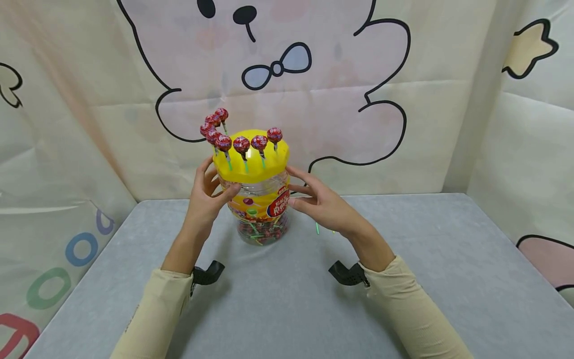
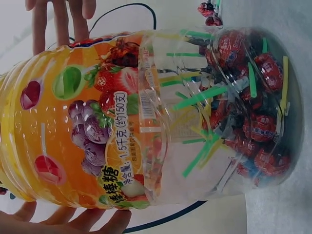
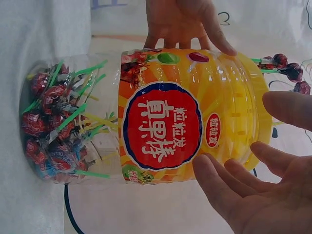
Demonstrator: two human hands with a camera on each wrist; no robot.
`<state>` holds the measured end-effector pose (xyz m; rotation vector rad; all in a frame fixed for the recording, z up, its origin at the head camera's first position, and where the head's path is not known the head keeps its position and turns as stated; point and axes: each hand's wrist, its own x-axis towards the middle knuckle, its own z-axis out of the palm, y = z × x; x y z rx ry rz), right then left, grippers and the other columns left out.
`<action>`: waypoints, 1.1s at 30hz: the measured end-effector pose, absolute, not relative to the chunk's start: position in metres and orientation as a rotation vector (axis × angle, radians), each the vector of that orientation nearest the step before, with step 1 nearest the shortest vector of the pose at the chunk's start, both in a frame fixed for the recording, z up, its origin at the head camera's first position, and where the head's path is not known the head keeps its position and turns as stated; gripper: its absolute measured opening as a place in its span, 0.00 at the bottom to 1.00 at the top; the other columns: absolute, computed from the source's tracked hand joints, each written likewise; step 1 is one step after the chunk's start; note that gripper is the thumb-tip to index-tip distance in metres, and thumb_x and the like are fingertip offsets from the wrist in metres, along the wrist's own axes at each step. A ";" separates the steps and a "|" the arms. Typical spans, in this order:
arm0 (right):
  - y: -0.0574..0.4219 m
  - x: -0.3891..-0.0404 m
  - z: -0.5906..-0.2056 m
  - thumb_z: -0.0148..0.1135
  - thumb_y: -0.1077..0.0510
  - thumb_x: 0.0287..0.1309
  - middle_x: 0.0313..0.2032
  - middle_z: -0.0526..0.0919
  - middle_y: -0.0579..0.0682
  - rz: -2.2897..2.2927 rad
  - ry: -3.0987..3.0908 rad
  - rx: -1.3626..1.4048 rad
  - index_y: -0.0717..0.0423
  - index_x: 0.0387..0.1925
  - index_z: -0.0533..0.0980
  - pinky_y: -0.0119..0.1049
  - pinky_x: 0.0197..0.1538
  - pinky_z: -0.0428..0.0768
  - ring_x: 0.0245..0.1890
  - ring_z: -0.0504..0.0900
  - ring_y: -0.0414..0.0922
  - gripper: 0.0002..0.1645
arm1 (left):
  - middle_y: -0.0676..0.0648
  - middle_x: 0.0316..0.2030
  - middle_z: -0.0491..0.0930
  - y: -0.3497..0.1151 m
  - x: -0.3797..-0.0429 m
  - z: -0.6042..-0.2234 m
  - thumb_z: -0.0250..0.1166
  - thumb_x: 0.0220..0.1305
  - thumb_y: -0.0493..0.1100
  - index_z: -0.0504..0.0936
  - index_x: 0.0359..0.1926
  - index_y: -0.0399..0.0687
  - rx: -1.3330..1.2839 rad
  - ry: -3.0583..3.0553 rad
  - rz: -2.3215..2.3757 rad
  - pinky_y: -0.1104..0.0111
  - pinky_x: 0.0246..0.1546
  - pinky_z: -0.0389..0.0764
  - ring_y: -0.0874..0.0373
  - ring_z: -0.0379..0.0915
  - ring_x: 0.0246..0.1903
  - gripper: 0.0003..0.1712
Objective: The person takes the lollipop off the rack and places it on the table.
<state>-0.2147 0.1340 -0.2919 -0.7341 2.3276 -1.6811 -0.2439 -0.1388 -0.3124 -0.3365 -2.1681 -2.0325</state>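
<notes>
A clear plastic lollipop jar (image 1: 262,209) stands upright on the grey table (image 1: 291,304). It has an orange fruit label, a yellow lid (image 1: 251,167) and loose wrapped lollipops at its bottom (image 2: 253,122). Several red lollipops (image 1: 241,143) stick up from holes in the lid. My left hand (image 1: 207,197) holds the jar's left side just under the lid, thumb across the front and fingers behind (image 3: 185,19). On the right side of the jar (image 3: 161,126), my right hand (image 1: 314,199) is spread with straight fingers (image 3: 253,195), its fingertips at or just off the wall.
A cloth backdrop with a cartoon bear (image 1: 278,65) closes off the back and both sides of the table. A thin green stick (image 1: 317,228) lies on the table just right of the jar. Black wrist mounts (image 1: 347,273) sit on both forearms.
</notes>
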 end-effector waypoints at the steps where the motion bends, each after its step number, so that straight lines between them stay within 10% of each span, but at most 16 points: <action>1: 0.134 -0.215 -0.292 0.57 0.56 0.71 0.78 0.50 0.40 -1.684 2.326 -0.733 0.37 0.78 0.50 0.52 0.69 0.71 0.75 0.61 0.52 0.41 | 0.45 0.74 0.57 -0.138 -0.243 -0.312 0.67 0.66 0.41 0.51 0.76 0.66 -0.330 -2.168 -2.027 0.45 0.73 0.59 0.46 0.55 0.72 0.46; 33: 0.133 -0.218 -0.296 0.58 0.55 0.70 0.78 0.50 0.40 -1.703 2.303 -0.696 0.37 0.78 0.49 0.53 0.69 0.71 0.74 0.63 0.52 0.43 | 0.48 0.72 0.55 -0.137 -0.239 -0.315 0.68 0.65 0.44 0.44 0.75 0.67 -0.348 -2.208 -1.990 0.51 0.69 0.60 0.52 0.54 0.72 0.49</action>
